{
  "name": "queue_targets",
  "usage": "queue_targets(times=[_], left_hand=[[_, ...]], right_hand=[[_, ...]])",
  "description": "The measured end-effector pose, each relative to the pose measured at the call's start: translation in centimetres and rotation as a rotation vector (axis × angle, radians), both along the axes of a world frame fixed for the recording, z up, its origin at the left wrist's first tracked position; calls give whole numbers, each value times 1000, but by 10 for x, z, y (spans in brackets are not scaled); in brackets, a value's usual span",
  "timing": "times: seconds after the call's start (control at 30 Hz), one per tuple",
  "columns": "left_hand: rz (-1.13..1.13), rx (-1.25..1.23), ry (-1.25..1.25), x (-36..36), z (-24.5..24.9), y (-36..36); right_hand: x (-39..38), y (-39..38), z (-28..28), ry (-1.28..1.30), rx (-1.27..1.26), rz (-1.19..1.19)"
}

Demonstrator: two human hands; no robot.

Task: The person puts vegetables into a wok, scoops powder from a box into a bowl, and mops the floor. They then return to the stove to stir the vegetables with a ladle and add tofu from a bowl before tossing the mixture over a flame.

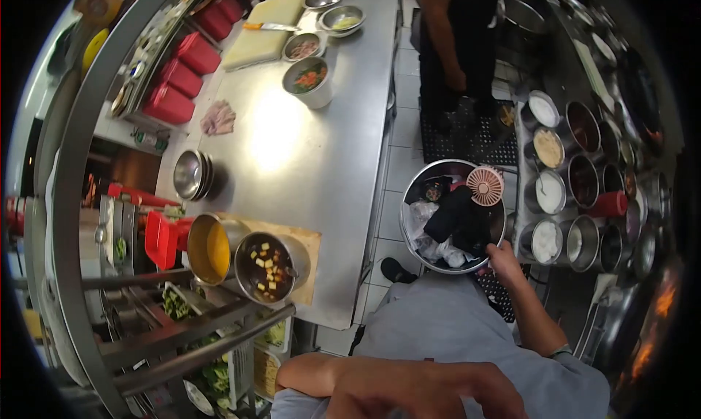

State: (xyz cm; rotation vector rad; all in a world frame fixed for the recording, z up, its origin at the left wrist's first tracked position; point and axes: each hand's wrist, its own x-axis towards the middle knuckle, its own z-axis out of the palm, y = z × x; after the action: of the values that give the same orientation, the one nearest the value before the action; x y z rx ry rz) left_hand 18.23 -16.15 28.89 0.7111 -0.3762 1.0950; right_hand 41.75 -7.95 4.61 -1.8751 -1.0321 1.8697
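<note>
A large metal bowl [498, 233] is held by the near right rim in my right hand [502, 262], fingers closed on the edge. Inside the bowl are a pink handheld fan [485, 186], black cloth [454, 218], clear plastic bags [422, 218] and a small dark round item [437, 190]. My left hand [416, 390] is close to the camera at the bottom edge, in front of my grey clothing. Its fingers are bent and apart with nothing visible in them, and the fingertips are partly cut off by the frame.
A steel counter [321, 170] on the left bears two pots [272, 267], stacked bowls [191, 175], a white tub [318, 94] and a knife [274, 27]. Metal containers [546, 192] line the right, with flames [657, 309] nearby. Another person [467, 46] stands ahead on a black mat [475, 138].
</note>
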Motion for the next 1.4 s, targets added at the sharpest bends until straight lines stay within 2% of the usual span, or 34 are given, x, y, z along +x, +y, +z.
queue_targets(times=[0.03,0.07,0.13,0.23,0.27,0.33,0.4,0.43,0.47,0.5,0.53,0.6,0.63,0.67,0.73,0.83,0.87,0.93,1.13,1.23,1.27,1.3,1.33,1.37,1.4], left_hand=[[-33,-1,0,12,-3,-2],[29,-44,-225,31,-8,-5],[52,-108,-436,40,-17,-4],[-64,-63,-283,46,-31,-1],[-96,-171,-371,56,-34,-1],[-125,-332,-442,68,-37,3],[-100,-354,-395,74,-42,19],[-96,-369,-380,74,-48,26],[23,-407,60,57,-60,38],[131,-419,501,36,-77,50],[229,-404,945,19,-98,62],[764,101,2093,-15,-159,60],[933,185,2308,-40,-196,47],[975,24,2373,-64,-230,28],[972,242,2596,-80,-265,6],[1039,238,2636,-87,-286,-5],[1033,224,2643,-87,-287,-5],[1020,212,2643,-86,-284,-4],[1039,189,2642,-90,-286,-5],[1041,189,2629,-92,-287,-10],[1050,206,2619,-93,-288,-10],[1084,224,2602,-92,-287,-8],[1098,249,2558,-92,-284,-7],[1104,229,2550,-93,-282,-8],[1109,222,2516,-93,-282,-7]], right_hand=[[-3,-6,-3,-10,12,-82],[-2,-14,-9,-22,19,-173],[4,-22,-43,19,-20,-209],[-5,-30,-61,121,14,-310],[-7,-30,-75,129,10,-346],[-12,-25,-105,69,41,-248],[-27,-15,-128,58,32,-284],[-34,-16,-168,90,-1,-338],[-42,-13,-189,-41,17,-268],[-56,-6,-201,-30,-44,-285],[-70,7,-182,54,-142,-312],[-103,16,-213,80,-140,-294],[-117,26,-214,97,-165,-280],[-130,35,-214,117,-190,-259],[-151,61,-203,74,-194,-102],[-192,83,-222,105,-120,-22],[-196,97,-209,111,-153,25],[-225,106,-234,182,-154,-14],[-282,131,-255,116,-130,96],[-289,136,-226,156,-36,192],[-296,136,-232,173,-134,242],[-304,126,-245,197,-65,189],[-279,127,-192,88,-18,242],[-290,103,-219,0,147,201],[-300,81,-262,-89,432,326]])
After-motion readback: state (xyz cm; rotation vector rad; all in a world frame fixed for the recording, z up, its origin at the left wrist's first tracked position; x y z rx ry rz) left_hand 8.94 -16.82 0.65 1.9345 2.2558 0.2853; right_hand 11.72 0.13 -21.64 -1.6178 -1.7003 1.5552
